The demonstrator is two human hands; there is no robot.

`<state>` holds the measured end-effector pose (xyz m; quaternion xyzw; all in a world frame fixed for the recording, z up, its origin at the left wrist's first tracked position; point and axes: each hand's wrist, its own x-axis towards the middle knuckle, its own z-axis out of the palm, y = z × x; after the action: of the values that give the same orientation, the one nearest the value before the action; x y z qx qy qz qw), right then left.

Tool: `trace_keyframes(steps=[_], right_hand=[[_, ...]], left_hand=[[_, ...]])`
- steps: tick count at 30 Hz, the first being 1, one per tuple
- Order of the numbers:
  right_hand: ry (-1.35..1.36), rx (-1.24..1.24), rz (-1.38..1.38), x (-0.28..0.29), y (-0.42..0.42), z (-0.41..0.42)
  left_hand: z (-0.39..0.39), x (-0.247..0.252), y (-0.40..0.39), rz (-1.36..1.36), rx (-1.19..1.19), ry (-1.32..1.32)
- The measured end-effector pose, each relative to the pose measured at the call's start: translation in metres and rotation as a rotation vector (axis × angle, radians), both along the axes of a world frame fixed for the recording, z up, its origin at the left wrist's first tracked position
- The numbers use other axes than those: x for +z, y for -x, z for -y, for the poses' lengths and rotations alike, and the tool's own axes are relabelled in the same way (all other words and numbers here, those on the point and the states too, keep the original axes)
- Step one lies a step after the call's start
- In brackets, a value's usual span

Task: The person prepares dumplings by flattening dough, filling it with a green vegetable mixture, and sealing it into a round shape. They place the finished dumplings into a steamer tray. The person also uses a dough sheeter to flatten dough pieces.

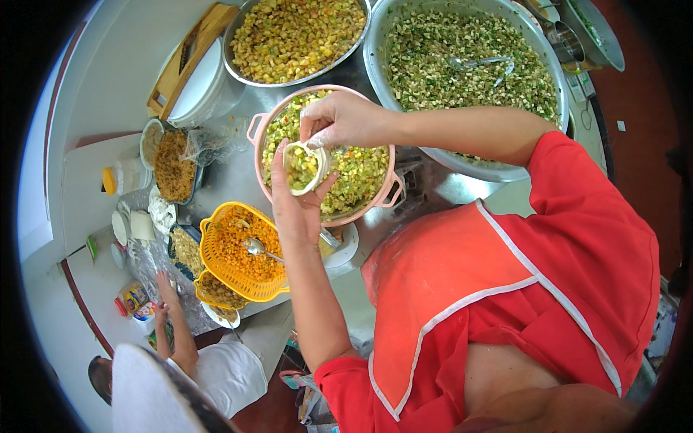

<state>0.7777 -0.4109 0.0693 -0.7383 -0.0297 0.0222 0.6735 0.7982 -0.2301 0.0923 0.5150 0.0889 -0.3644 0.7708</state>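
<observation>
A round piece of dough (324,162), shaped like a cup around chopped green and yellow filling (302,168), rests in my left hand (298,200), its thumb and fingers spread around the sides. The fingertips of my right hand (330,122) pinch the dough's upper rim. Both hands are over a pink plastic colander basket (391,162) of chopped green filling. Part of that filling is hidden behind my hands. White flour marks the fingers.
A yellow basket (208,249) of orange filling with a spoon (254,246) stands left of my left forearm. Large metal bowls (373,54) (243,78) of filling stand beyond the pink basket. A wooden slicer (184,59) lies on white tubs. A co-worker's hands (167,289) are at lower left.
</observation>
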Motion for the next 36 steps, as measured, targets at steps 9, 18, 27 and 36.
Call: trace_keyframes(steps=[9,18,27,36], right_hand=[[0.159,0.112,0.027,-0.002,-0.009,-0.005],[0.161,0.107,0.071,0.004,-0.009,-0.010],[0.388,-0.087,0.303,0.017,0.008,-0.016],[0.105,0.088,0.055,0.007,-0.002,-0.010]], left_hand=[[-0.011,-0.013,0.009,0.105,-0.086,-0.104],[-0.014,0.002,-0.006,0.261,-0.322,-0.392],[0.009,-0.007,0.027,0.292,0.220,-0.018],[0.010,-0.006,0.032,0.249,0.204,-0.071]])
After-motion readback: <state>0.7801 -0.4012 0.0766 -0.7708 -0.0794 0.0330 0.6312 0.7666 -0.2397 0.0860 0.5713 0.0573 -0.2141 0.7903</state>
